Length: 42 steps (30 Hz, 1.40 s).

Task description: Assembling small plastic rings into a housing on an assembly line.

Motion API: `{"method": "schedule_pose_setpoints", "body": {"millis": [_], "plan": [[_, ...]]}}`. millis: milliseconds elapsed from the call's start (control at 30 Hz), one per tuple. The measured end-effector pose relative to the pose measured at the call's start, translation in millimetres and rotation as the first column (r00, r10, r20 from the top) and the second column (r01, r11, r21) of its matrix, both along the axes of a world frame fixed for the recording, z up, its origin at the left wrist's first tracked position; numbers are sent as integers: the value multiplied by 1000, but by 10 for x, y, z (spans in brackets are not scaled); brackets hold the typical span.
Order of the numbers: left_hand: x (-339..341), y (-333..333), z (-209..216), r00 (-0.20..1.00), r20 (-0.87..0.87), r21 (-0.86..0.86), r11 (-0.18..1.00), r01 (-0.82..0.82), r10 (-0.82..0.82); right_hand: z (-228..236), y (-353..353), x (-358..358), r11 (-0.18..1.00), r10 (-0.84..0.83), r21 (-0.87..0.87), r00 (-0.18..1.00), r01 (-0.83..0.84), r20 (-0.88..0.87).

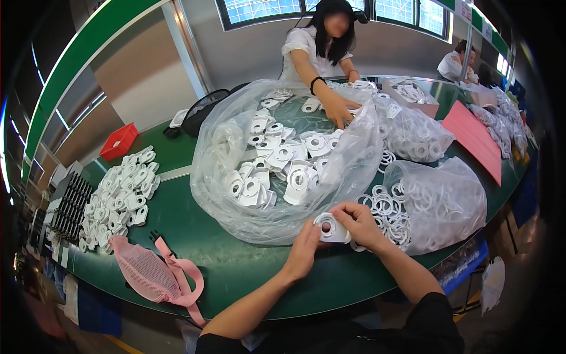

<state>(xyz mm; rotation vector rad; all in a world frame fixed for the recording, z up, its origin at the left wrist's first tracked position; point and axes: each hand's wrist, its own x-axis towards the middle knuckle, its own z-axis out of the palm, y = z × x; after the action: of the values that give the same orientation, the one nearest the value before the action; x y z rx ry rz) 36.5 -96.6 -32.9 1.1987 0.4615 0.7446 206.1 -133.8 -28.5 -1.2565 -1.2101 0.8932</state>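
Observation:
Near the front of the green table, my left hand (pixel 303 251) is closed on the side of a white plastic part with a round hole (pixel 333 234). My right hand (pixel 359 223) is closed too, its fingertips at the upper edge of the same part. A white ring seems to sit around the hole, partly hidden by my right fingers. Just right of my hands lies a loose heap of white rings (pixel 386 213), beside a clear bag of rings (pixel 448 203). Beyond my hands, a large open plastic bag (pixel 221 203) holds many similar white parts (pixel 298 180).
Across the table (pixel 236 277), a co-worker's hand (pixel 339 109) reaches into the open bag. At left are a pile of white parts (pixel 121 194), black stacked trays (pixel 71 203), a red bin (pixel 119 141) and a pink mesh bag (pixel 147 274). A pink sheet (pixel 473 141) lies far right.

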Motion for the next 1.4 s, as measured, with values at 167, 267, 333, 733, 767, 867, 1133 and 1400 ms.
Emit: {"method": "schedule_pose_setpoints", "body": {"millis": [167, 267, 333, 733, 767, 867, 1133, 1400], "plan": [[-49, 150, -88, 997, -68, 113, 993, -12, 20, 142, -46, -50, 996, 60, 45, 963, -75, 264], [-79, 210, -125, 978, -200, 252, 961, 111, -61, 123, -50, -13, 991, 99, 57, 941, -124, 323], [-79, 209, -154, 972, -235, 344, 937, 59, 25, 129, -53, -13, 991, 116, 23, 937, -131, 330], [-104, 188, -85, 920, -333, 502, 865, -12, 207, 103, -75, -129, 994, 106, -33, 943, -101, 315], [-71, 155, -56, 921, -333, 501, 865, -9, 203, 85, -86, -148, 999, 32, -16, 971, -30, 236], [5, 73, -33, 972, -131, 319, 937, -145, 195, -33, -8, -103, 998, -45, 43, 995, 49, -90], [-43, -38, 83, 894, -352, 563, 826, -32, 275, -80, -5, -82, 997, -77, -16, 982, 75, -171], [-75, 82, -12, 915, -282, 614, 787, -60, 289, 82, -36, -138, 996, -35, -83, 996, 28, -80]]}}
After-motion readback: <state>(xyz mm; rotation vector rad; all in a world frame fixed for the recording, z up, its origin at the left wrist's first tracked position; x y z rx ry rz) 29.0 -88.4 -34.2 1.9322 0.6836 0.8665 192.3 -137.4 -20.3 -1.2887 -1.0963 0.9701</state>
